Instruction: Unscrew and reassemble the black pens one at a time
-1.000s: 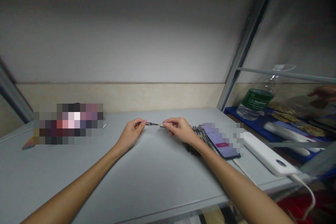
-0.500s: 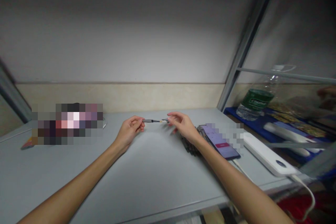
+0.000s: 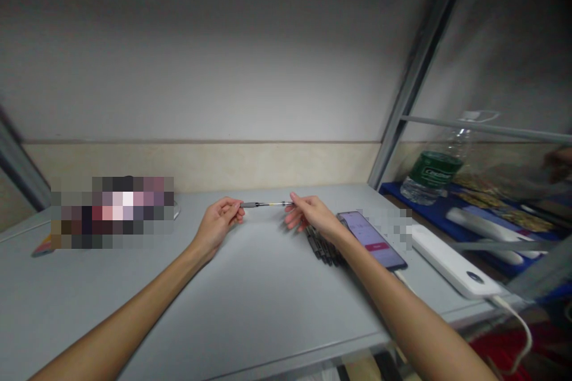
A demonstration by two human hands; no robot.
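Above the grey table, both hands are joined by a thin, taken-apart pen (image 3: 249, 205) lying level between them. My left hand (image 3: 218, 223) is closed in a pinch round its grey barrel end. From that barrel a slender pen refill (image 3: 270, 204) runs out to the right, pale with a touch of yellow. My right hand (image 3: 310, 214) pinches the refill's far end between thumb and forefinger, its other fingers loosely spread. A small clear or dark part shows at those fingertips, too small to make out. Under the right wrist lie several dark pens (image 3: 322, 250) in a row.
Right of the pens lies a phone (image 3: 375, 241) with its screen lit, near a white power bank (image 3: 453, 262) with a cable. A water bottle (image 3: 431, 175) stands beyond the metal frame (image 3: 388, 152). A blurred-out pile (image 3: 120, 211) sits at left; another person's hand (image 3: 558, 161) shows far right.
My right hand has shifted slightly right, and more of the refill shows between the hands. Its fingers have opened out below the pinch. My left hand keeps its hold.
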